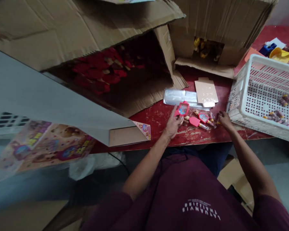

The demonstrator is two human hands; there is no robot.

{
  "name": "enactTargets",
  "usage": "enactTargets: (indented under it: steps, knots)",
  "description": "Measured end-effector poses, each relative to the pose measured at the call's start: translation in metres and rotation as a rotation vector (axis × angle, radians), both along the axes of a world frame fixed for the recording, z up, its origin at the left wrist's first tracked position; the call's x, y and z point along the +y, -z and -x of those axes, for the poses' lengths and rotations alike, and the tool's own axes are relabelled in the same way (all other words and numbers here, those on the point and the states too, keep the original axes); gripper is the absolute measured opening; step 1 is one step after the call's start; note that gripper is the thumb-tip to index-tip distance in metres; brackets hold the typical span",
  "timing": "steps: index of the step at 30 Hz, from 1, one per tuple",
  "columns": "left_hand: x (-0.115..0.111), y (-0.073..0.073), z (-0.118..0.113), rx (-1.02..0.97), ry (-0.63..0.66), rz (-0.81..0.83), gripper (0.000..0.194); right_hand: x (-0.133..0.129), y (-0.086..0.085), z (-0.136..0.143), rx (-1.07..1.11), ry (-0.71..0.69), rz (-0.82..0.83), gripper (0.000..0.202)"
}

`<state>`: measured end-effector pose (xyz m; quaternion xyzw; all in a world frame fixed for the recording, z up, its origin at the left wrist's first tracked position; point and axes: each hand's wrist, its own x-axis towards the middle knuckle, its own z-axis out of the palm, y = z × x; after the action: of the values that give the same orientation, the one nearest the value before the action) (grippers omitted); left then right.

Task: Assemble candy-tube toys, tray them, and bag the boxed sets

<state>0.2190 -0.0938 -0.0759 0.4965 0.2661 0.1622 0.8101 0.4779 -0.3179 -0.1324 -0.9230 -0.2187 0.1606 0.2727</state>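
My left hand (172, 124) is closed on a small pink toy (183, 109) with a blue picture in its face. Just right of it on the red table lie a plain pink paddle-shaped piece (194, 121), another pink toy (203, 117) with a picture face, and a clear tube (203, 127). At the right end of this group, beside the crate, my right hand (224, 120) has its fingers drawn together low over the table. What they hold, if anything, is too small to make out; a yellow bit shows at the fingertips.
A white plastic crate (251, 112) on the right holds several small tubes. Clear plastic bags (180, 97) and a flat cardboard piece (206, 91) lie behind the toys. One cardboard box (144, 102) contains red pieces (101, 70), another yellow ones (202, 48). A pale panel (50, 99) slants at left.
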Motion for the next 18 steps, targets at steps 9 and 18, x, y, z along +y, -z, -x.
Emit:
enactTargets:
  steps: [9, 18]
  knots:
    - [-0.021, -0.024, 0.026, -0.095, 0.208, 0.459, 0.088, 0.005, -0.013, 0.009, -0.198, -0.128, 0.181, 0.043]
    - [-0.032, -0.027, 0.01, -0.004, 0.189, 0.329, 0.061, 0.05, -0.034, 0.015, -0.109, -0.156, 0.091, 0.041]
